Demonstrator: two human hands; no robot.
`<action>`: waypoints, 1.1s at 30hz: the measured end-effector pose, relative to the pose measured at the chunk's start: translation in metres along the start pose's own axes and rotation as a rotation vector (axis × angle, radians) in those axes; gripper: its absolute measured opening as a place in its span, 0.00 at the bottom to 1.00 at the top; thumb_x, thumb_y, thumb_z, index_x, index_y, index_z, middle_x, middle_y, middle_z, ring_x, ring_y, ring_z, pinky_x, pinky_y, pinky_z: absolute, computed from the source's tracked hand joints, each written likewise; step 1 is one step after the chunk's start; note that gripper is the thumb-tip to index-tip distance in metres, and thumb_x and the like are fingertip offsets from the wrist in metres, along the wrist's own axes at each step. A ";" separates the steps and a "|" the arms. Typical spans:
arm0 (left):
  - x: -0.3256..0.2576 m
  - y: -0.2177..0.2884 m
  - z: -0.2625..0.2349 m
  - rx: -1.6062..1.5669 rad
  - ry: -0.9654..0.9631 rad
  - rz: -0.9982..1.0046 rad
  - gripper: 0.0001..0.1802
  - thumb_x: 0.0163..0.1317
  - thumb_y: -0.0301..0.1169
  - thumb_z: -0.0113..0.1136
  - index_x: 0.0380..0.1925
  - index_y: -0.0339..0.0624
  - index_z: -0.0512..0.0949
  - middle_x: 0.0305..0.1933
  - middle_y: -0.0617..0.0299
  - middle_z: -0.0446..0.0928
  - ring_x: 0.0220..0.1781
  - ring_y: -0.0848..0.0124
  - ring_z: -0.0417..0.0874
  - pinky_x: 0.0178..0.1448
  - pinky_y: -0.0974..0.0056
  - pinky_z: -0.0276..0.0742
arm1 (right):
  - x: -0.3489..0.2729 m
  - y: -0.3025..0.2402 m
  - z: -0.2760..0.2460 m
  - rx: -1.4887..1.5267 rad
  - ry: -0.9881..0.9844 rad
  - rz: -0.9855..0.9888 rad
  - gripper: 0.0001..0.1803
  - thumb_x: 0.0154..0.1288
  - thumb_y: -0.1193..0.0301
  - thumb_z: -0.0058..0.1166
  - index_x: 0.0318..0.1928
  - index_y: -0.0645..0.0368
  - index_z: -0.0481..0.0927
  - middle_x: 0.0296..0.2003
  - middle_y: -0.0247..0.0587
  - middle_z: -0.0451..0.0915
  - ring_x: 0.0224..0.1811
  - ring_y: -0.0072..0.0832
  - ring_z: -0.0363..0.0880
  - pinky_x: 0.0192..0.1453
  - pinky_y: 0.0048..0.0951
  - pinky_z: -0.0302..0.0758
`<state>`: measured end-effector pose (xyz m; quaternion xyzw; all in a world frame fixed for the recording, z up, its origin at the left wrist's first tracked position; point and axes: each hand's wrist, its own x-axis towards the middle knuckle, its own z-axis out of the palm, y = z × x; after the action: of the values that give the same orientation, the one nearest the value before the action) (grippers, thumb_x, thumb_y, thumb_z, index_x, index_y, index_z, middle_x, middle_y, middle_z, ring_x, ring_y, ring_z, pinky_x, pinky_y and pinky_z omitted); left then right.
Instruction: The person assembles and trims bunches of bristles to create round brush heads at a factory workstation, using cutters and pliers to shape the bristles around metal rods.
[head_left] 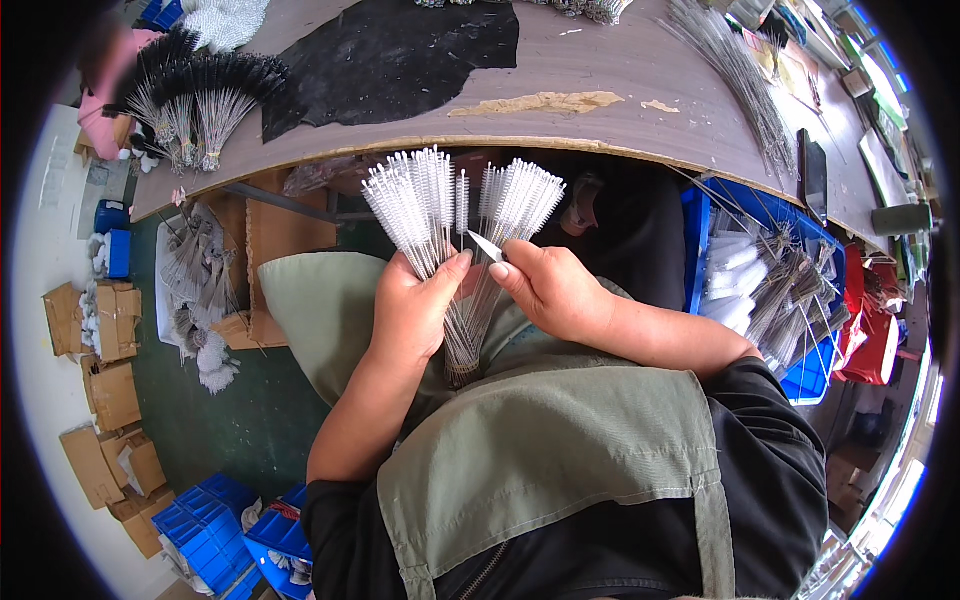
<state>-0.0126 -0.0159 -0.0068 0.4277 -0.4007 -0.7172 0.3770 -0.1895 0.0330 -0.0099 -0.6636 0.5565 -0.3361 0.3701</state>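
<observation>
My left hand (pixel 408 308) is closed round the wire stems of a bundle of thin white-bristled tube brushes (pixel 415 200). The bristle heads point away from me and spread into two fans, with one brush (pixel 462 203) standing apart in the gap. Below, the twisted wire stems come together in a tight bunch (pixel 462 365) over my lap. My right hand (pixel 560 290) grips a small knife, its pointed silver blade (pixel 487 247) aimed left at the stems beside the gap. Its handle is mostly hidden in my fingers.
Ahead runs a workbench edge (pixel 640 157) with a black sheet (pixel 400 60) and black-bristled brushes (pixel 215 105) on it. At my right stands a blue bin (pixel 805 375) of brushes; wires (pixel 735 85) lie on the bench. Cardboard boxes (pixel 110 390) and blue crates (pixel 210 530) are at left.
</observation>
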 end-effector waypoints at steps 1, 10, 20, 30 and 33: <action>0.000 -0.001 0.000 -0.005 0.004 0.001 0.06 0.62 0.23 0.57 0.38 0.38 0.72 0.38 0.59 0.77 0.37 0.67 0.82 0.42 0.62 0.81 | 0.000 0.000 0.000 0.000 0.002 -0.001 0.17 0.71 0.60 0.44 0.30 0.62 0.68 0.17 0.54 0.72 0.23 0.53 0.74 0.26 0.45 0.70; 0.000 0.005 -0.002 -0.068 -0.016 -0.062 0.07 0.62 0.21 0.56 0.39 0.35 0.70 0.38 0.59 0.75 0.38 0.67 0.82 0.46 0.60 0.84 | -0.003 0.000 -0.001 0.041 -0.009 -0.014 0.17 0.71 0.60 0.44 0.31 0.61 0.67 0.16 0.53 0.71 0.22 0.53 0.74 0.25 0.46 0.68; 0.000 -0.002 -0.007 -0.035 -0.055 -0.021 0.09 0.63 0.26 0.58 0.40 0.36 0.72 0.40 0.56 0.78 0.41 0.64 0.82 0.44 0.60 0.80 | -0.004 0.002 0.001 0.018 -0.002 -0.060 0.18 0.71 0.61 0.44 0.30 0.63 0.64 0.15 0.52 0.68 0.19 0.51 0.71 0.23 0.41 0.66; 0.000 -0.005 -0.005 -0.011 -0.028 0.003 0.07 0.63 0.25 0.57 0.40 0.35 0.73 0.39 0.57 0.79 0.39 0.67 0.82 0.42 0.64 0.79 | -0.003 -0.001 -0.001 -0.002 -0.017 -0.044 0.19 0.70 0.58 0.45 0.31 0.62 0.66 0.17 0.54 0.72 0.22 0.53 0.74 0.25 0.46 0.69; 0.000 -0.005 -0.005 -0.008 -0.016 0.031 0.07 0.63 0.24 0.57 0.40 0.34 0.74 0.38 0.58 0.79 0.38 0.69 0.82 0.41 0.65 0.79 | -0.002 -0.001 -0.003 -0.050 -0.041 -0.102 0.18 0.70 0.58 0.45 0.31 0.62 0.66 0.17 0.53 0.72 0.22 0.52 0.74 0.25 0.45 0.69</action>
<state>-0.0093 -0.0147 -0.0126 0.4139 -0.4074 -0.7164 0.3866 -0.1919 0.0350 -0.0076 -0.7069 0.5223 -0.3271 0.3472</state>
